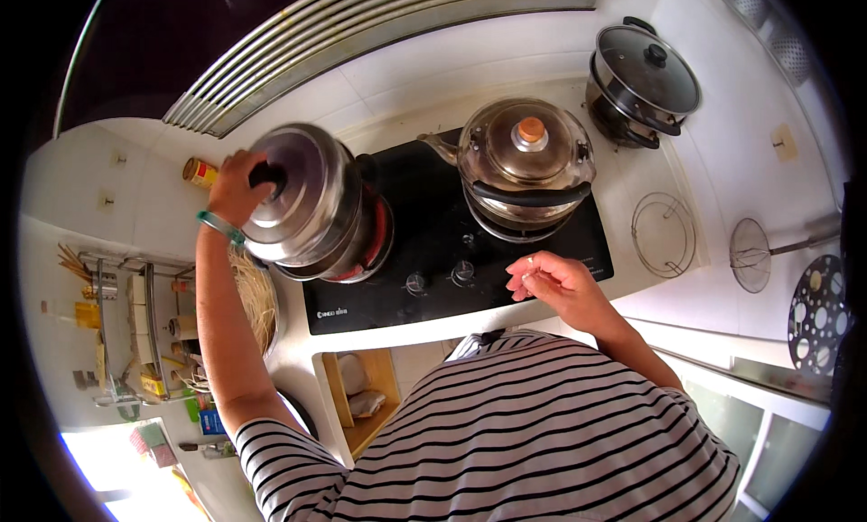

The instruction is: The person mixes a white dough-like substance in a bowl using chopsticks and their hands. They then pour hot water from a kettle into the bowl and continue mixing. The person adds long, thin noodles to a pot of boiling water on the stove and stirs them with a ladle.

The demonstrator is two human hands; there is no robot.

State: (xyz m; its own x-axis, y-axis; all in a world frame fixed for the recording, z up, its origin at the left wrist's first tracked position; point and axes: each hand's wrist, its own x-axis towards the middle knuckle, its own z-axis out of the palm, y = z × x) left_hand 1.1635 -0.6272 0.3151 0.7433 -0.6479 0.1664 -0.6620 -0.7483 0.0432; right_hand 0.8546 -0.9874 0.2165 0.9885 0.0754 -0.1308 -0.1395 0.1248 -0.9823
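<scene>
My left hand (237, 190), with a green bangle at the wrist, grips the black knob of a shiny metal pot lid (307, 183). Lid and pot (339, 251) are at the cooktop's left burner; blur keeps me from telling whether a gap lies between them. Red shows along the pot's lower right side. My right hand (555, 283) hovers by the front right of the black cooktop (420, 197), its fingers loosely bent and apart with nothing visible in them. Just beyond it, a steel kettle (528, 156) with an orange-brown knob and black handle stands on the right burner.
A glass-lidded pot (646, 79) stands in the back right corner. A round wire rack (664, 235) lies on the right counter, near a hanging mesh skimmer (750, 254). Dry noodles (253, 296) and a crowded shelf rack (144, 323) are at left. An open drawer (384, 386) sits below.
</scene>
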